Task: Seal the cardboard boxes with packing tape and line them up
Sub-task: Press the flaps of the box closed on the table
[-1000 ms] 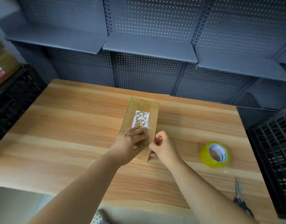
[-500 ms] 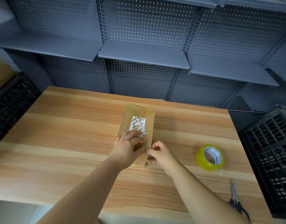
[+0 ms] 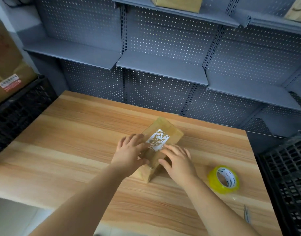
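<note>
A small cardboard box with a torn white label lies at an angle on the wooden table, its top shiny with clear tape. My left hand grips the box's left side, thumb across the near part of the top. My right hand lies with straight fingers pressing on the top near the label, thumb along the right side. A yellow roll of packing tape stands on the table to the right of my right hand, apart from it.
Scissors lie near the table's front right edge. Black plastic crates flank the table at left and right. A large carton sits on the left crate. Grey pegboard shelves behind hold boxes on top.
The box has been turned so it points diagonally to the far right. My right hand moved from pinching at the near end to lying flat on top. The view tilted up.
</note>
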The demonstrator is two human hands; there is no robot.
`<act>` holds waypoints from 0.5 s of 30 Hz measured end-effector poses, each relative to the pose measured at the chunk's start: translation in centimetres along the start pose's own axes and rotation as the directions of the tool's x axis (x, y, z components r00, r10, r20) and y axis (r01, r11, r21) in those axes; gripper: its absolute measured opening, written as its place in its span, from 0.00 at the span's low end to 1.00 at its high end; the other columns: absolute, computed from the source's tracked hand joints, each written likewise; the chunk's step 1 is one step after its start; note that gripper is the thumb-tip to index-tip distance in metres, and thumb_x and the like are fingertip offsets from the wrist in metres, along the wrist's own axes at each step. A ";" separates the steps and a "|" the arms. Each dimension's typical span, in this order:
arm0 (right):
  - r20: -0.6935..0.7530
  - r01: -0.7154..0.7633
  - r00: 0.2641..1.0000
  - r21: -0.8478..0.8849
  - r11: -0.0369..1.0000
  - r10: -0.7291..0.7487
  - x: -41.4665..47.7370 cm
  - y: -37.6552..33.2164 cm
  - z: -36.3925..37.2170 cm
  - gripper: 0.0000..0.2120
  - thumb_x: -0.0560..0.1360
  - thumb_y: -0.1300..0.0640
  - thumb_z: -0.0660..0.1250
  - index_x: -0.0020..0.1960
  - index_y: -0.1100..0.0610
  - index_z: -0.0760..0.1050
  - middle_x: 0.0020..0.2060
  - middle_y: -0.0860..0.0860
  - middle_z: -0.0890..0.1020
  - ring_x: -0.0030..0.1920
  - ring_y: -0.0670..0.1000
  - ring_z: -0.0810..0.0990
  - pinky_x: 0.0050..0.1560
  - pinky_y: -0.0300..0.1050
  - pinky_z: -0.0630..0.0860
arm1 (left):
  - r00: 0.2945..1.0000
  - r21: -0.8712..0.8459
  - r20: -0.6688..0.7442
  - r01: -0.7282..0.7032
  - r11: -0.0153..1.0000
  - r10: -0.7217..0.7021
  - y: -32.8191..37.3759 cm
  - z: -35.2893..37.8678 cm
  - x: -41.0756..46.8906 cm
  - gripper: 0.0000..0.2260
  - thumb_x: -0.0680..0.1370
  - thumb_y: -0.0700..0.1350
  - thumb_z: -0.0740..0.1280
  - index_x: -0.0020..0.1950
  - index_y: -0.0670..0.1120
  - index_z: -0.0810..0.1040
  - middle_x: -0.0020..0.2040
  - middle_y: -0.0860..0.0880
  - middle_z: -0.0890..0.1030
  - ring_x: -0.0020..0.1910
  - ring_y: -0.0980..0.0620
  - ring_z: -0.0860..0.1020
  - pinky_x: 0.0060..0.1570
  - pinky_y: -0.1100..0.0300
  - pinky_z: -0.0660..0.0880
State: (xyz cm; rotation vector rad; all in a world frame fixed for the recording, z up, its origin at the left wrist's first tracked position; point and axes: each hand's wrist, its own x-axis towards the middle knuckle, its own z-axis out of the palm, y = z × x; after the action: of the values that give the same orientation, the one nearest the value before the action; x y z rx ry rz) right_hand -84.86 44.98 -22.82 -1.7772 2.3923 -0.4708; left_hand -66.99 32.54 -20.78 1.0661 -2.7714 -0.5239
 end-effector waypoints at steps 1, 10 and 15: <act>-0.040 -0.036 0.999 -0.037 0.999 0.035 -0.4 -0.3 0.4 0.23 0.74 0.35 0.56 0.59 0.43 0.79 0.60 0.43 0.78 0.62 0.52 0.75 0.62 0.52 0.64 | 0.982 -0.032 -0.080 0.171 0.985 -0.173 0.3 0.2 -0.7 0.28 0.71 0.61 0.71 0.69 0.58 0.70 0.74 0.55 0.62 0.72 0.49 0.59 0.71 0.51 0.55; -0.142 -0.141 0.980 -0.028 0.990 0.136 -0.5 -2.7 0.9 0.16 0.69 0.34 0.68 0.46 0.45 0.78 0.46 0.44 0.73 0.49 0.50 0.74 0.48 0.49 0.69 | 0.832 -0.642 0.235 0.521 0.562 -0.502 0.6 1.7 -1.4 0.13 0.77 0.50 0.69 0.60 0.48 0.80 0.55 0.52 0.82 0.53 0.51 0.79 0.50 0.59 0.72; 0.057 -0.215 0.976 0.106 0.971 0.210 1.7 -2.6 -0.3 0.15 0.71 0.34 0.67 0.45 0.44 0.70 0.46 0.40 0.72 0.50 0.45 0.73 0.49 0.44 0.72 | 0.923 -0.558 0.243 0.384 0.736 -0.298 -0.4 1.2 0.6 0.11 0.79 0.50 0.66 0.59 0.50 0.82 0.56 0.53 0.81 0.51 0.54 0.78 0.48 0.61 0.72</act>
State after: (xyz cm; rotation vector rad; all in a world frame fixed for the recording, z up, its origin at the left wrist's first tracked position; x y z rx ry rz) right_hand -83.16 42.71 -21.54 -1.4500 2.4368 -0.5194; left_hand -67.45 32.18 -22.11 1.3936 -2.2129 -1.4545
